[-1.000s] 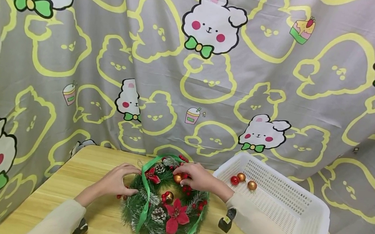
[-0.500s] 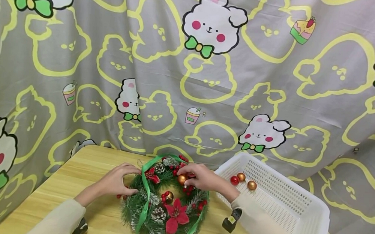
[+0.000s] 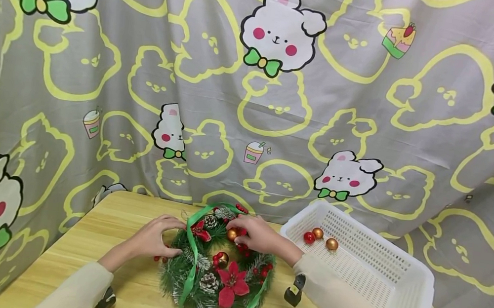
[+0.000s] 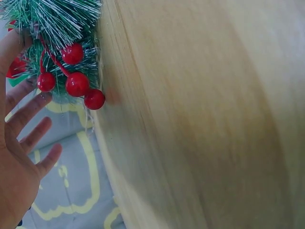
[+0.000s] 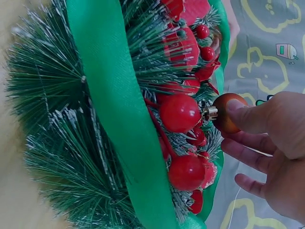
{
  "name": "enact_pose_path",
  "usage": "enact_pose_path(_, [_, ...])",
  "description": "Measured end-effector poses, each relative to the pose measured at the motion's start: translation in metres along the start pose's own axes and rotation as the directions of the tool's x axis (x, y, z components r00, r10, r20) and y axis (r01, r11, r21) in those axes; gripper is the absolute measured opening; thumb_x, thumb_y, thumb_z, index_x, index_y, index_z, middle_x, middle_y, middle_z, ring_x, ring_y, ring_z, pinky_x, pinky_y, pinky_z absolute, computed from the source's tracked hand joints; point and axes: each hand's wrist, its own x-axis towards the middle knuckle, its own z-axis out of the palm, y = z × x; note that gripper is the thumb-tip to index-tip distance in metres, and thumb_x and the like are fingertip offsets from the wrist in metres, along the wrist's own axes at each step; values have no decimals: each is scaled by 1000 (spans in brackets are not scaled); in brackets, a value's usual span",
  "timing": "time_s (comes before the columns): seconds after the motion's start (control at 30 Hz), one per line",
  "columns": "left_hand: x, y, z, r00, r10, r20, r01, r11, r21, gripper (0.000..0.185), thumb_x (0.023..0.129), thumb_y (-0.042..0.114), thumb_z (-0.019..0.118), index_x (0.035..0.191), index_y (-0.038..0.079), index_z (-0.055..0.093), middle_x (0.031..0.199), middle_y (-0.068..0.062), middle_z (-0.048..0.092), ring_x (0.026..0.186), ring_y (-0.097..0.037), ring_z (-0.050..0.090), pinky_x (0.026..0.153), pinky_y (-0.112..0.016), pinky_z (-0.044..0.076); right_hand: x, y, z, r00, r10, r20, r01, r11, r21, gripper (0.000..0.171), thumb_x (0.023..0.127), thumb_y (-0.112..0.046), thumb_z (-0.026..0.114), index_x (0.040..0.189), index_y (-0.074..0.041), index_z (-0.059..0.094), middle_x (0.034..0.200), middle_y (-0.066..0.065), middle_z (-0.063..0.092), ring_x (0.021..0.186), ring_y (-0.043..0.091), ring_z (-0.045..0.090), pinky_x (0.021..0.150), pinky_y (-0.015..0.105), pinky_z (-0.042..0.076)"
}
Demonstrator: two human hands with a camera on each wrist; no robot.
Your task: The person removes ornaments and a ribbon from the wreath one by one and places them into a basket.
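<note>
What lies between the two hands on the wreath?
In the head view, between the left hand and right hand lie the wreath's green ribbon, a small poinsettia and a pinecone.

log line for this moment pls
left hand: rests on wreath edge | right hand: pinches gold ball at wreath | basket: three balls inside

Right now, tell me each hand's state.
Left hand: open, fingers resting on the wreath.
Right hand: pinching a gold ball at the wreath.

sleeves: long, cream, both arms | wrists: small black camera strapped under each | hands: bare
</note>
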Motion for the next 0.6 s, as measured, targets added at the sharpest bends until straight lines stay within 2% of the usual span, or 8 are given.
enact_pose_path(0.07, [0,0,0,1000,0,0,0,1000,0,57,74,42,89,124,21,72,127,-3,69,121,-32,61,95,-59,54,3,-1,0,1000,14,0,-14,1000,-11,33,95,-15,72,128,-15,69,123,2,71,118,28,65,102,57,45])
enact_pose_path(0.17, [0,1,0,1000,0,0,0,1000,2,57,73,41,89,124,20,72,127,-2,69,121,-32,61,95,-59,54,7,-1,0,999,33,10,-32,999,-25,33,95,-14,72,128,-16,69,120,0,72,106,19,66,97,52,44])
enact_pose_path(0.33, [-1,1,0,1000,7,-3,-7,1000,-2,57,74,41,89,124,20,72,126,-2,69,121,-31,61,94,-58,54,11,-1,-1,999,26,32,-25,999,-28,34,94,-12,73,128,-14,70,124,1,72,114,20,66,98,51,44])
enact_pose_path(0.47, [-1,1,0,1000,15,-7,-15,1000,-4,56,74,40,89,124,20,72,126,-2,69,120,-31,61,94,-58,54,9,1,-6,998,-8,69,8,1000,1,34,98,-12,68,132,-15,67,124,7,67,103,19,63,91,40,49])
enact_pose_path(0.6, [-1,2,-1,1000,16,-7,-16,1000,-1,56,74,40,89,124,20,72,126,-2,69,120,-31,61,94,-58,54,3,6,-17,994,-16,104,7,997,81,30,100,-10,64,131,-12,66,122,12,57,97,17,55,82,29,49])
